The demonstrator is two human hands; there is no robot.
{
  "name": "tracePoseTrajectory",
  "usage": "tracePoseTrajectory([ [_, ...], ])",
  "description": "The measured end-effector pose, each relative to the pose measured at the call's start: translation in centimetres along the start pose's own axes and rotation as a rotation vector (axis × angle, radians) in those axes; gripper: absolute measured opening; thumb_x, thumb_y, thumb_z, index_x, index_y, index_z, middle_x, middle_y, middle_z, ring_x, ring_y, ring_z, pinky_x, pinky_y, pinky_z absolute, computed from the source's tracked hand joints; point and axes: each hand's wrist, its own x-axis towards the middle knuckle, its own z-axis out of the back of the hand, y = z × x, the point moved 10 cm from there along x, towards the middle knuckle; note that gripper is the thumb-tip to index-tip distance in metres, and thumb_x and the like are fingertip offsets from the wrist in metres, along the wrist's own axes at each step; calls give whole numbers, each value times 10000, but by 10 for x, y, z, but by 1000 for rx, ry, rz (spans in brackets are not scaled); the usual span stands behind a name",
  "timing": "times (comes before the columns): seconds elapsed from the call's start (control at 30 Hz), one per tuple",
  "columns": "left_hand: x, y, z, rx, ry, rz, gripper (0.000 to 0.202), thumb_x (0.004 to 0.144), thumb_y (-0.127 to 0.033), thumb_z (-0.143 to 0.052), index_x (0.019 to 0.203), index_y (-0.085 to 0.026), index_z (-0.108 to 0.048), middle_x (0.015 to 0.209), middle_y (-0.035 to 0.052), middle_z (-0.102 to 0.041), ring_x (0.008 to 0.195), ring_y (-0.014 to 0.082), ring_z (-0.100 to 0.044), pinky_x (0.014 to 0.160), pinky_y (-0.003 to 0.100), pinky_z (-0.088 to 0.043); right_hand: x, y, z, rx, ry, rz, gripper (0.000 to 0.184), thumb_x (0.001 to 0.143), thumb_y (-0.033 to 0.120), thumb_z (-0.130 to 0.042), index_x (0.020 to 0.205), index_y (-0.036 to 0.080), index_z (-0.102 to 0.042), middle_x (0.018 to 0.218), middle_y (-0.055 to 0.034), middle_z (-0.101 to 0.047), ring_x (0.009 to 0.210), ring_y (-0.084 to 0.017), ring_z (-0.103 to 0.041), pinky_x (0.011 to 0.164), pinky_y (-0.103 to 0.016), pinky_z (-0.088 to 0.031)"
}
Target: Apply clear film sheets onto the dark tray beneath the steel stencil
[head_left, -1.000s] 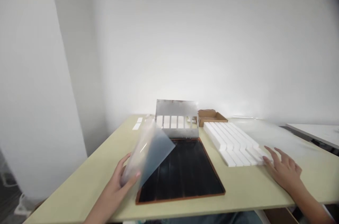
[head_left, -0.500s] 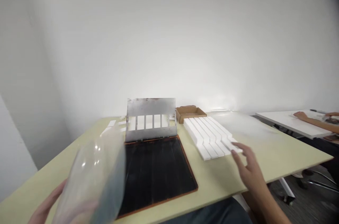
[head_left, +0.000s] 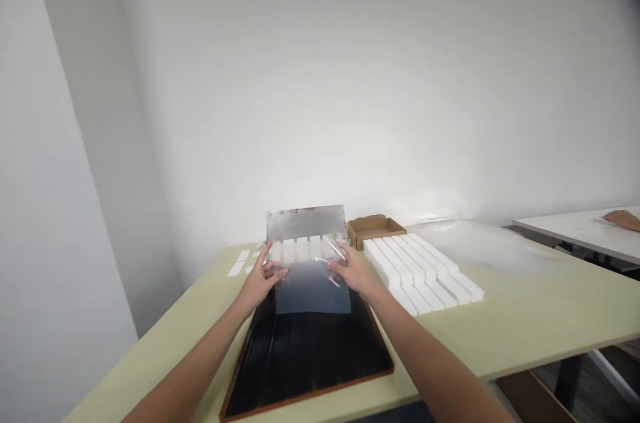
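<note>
Both hands are clamped on the clear sheet [head_left: 313, 293]: the left hand [head_left: 263, 274] grips its 9 o'clock edge and the right hand [head_left: 350, 268] its 3 o'clock edge, thumbs toward the operator, the two hands well apart. The clear sheet is positioned over the far part of the black panel [head_left: 310, 360] — whether its lower edge touches the surface cannot be determined from this angle. Taking the black panel as the dial centre, the slotted metal plate [head_left: 307, 220] stands raised at 12 o'clock, behind the clear sheet. The cardboard box [head_left: 377, 236] is at 1 o'clock; the row of white stepped blocks [head_left: 425, 270] lies at 2 o'clock. White strips [head_left: 237, 269] lie flat at 10 to 11 o'clock. All these items rest on the pale yellow desk [head_left: 510, 336]. A co-worker's hand [head_left: 623, 219] rests on a separate white desk [head_left: 560, 230] — well away, between 2 and 3 o'clock.
</note>
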Motion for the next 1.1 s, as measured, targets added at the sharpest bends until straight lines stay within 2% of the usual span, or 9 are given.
tracePoseTrajectory([
  [0.07, 11, 23, 7, 27, -27, 22, 870, 751, -563, -741, 1446, -158, -410, 800, 18, -680, 618, 159, -617, 609, 272, -485, 9, -24, -1, 8, 19, -55, 492, 871, 325, -634, 1331, 214, -500, 744, 12, -677, 542, -158, -650, 535, -267, -495],
  [0.13, 13, 35, 11, 61, -52, 31, 748, 777, -587, -710, 1347, -144, -512, 756, 15, -669, 579, 153, -592, 562, 254, -453, 14, -41, 0, -25, 16, -69, 433, 882, 344, -616, 1289, 218, -538, 750, 5, -684, 531, -156, -637, 542, -273, -493],
  [0.27, 3, 33, 21, 109, -147, -19, 725, 844, -568, -666, 1423, -198, -434, 785, -4, -662, 546, 137, -560, 567, 253, -446, 26, -50, 10, -217, -67, 29, 397, 861, 399, -635, 1204, 199, -632, 744, -7, -665, 567, -163, -611, 575, -288, -497],
  [0.37, -3, 39, 22, 163, -144, -7, 663, 886, -556, -626, 1423, -222, -427, 808, 0, -663, 567, 148, -571, 624, 282, -474, 28, -47, 13, -400, -114, 115, 375, 859, 442, -641, 1144, 203, -687, 667, 7, -621, 591, -172, -582, 595, -289, -467],
  [0.5, -2, 55, 31, 195, -172, 20, 486, 883, -562, -636, 1204, -207, -553, 793, 7, -654, 598, 159, -576, 635, 287, -476, 18, -46, 16, -446, -170, 136, 378, 875, 471, -622, 1125, 195, -685, 727, -15, -637, 654, -183, -578, 630, -291, -460],
  [0.6, 0, 64, 33, 247, -164, 41, 370, 897, -548, -632, 1018, -200, -595, 781, 10, -640, 646, 161, -582, 648, 276, -467, 11, -47, 14, -414, -138, 103, 372, 880, 490, -619, 1108, 201, -675, 785, -24, -651, 660, -178, -570, 626, -285, -464],
  [0.73, -3, 62, 28, 317, -159, 49, 308, 937, -522, -587, 964, -215, -575, 727, -26, -576, 619, 147, -551, 628, 260, -445, 4, -53, 16, -336, -118, -2, 361, 882, 514, -627, 1087, 220, -670, 742, 3, -621, 617, -155, -541, 600, -268, -455],
  [0.9, -9, 52, 17, 387, -153, 63, 299, 972, -514, -510, 880, -230, -504, 663, -49, -512, 588, 149, -502, 592, 254, -403, 1, -64, 21, -243, -133, -86, 493, 853, 557, -659, 1207, 216, -616, 764, -5, -630, 688, -186, -589, 648, -296, -495],
  [1.1, -14, 39, 9, 502, -120, 50, 441, 995, -525, -415, 676, -222, -441, 631, -20, -484, 617, 175, -485, 623, 281, -399, 0, -70, 23, -156, -160, -103, 502, 882, 583, -610, 1208, 202, -589, 710, -2, -600, 610, -179, -575, 588, -297, -498],
])
